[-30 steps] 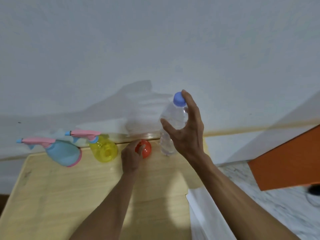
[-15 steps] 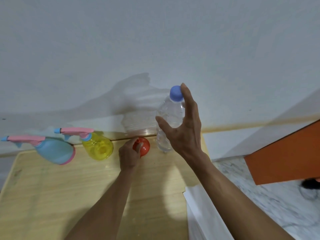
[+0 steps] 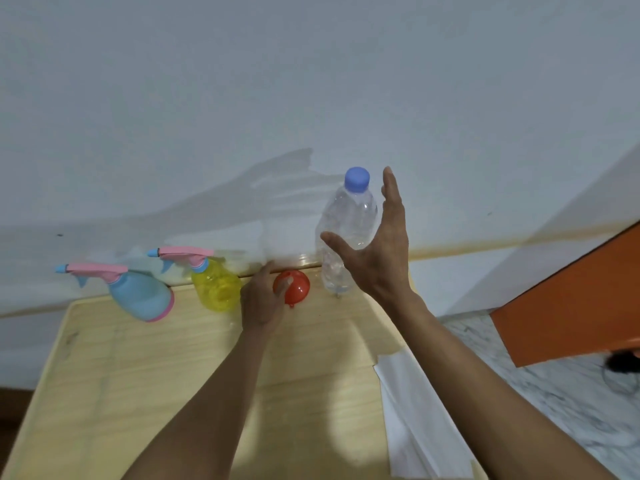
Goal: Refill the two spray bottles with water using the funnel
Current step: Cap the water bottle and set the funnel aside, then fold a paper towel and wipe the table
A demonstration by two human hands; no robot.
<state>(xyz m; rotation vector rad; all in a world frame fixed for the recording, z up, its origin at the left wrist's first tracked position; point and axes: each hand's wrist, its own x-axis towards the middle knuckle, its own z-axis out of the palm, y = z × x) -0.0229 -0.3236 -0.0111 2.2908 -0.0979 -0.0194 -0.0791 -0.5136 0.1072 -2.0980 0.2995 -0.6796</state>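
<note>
A blue spray bottle [image 3: 142,296] and a yellow spray bottle [image 3: 216,287], both with pink trigger heads on, stand at the far edge of the wooden table [image 3: 145,375]. To their right is a red funnel [image 3: 296,287], its mouth tipped toward me. My left hand [image 3: 259,301] pinches the funnel's left rim, thumb on the inside. A clear water bottle [image 3: 346,230] with a blue cap stands right of the funnel. My right hand [image 3: 381,251] is spread beside it, fingers straight up to its right and thumb across its front, not gripping it.
A white wall runs directly behind the table's far edge. White folded paper [image 3: 415,420] lies at the table's right edge. An orange panel [image 3: 571,306] and a marble floor [image 3: 554,410] are on the right.
My right hand's fingers have come off the bottle's cap and now stand apart to its right. My left hand stays at the funnel, with its fingers straighter.
</note>
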